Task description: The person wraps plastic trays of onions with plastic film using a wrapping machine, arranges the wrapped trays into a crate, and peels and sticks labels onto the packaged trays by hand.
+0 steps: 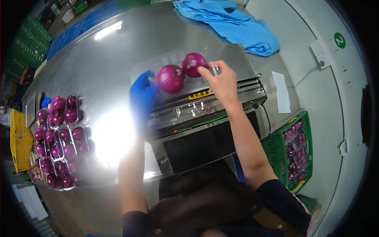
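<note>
Two purple-red onions, one at left and one at right, are held side by side above the front of a metal machine. Clear plastic shows at their outer sides. My left hand, in a blue glove and blurred by motion, is closed at the left end of this pack. My bare right hand pinches the right end, its thumb against the right onion.
Clear trays of onions stand at the left of the metal table. Blue cloth lies at the back. A paper sheet is at right, above a green crate of packed onions. A yellow crate stands far left.
</note>
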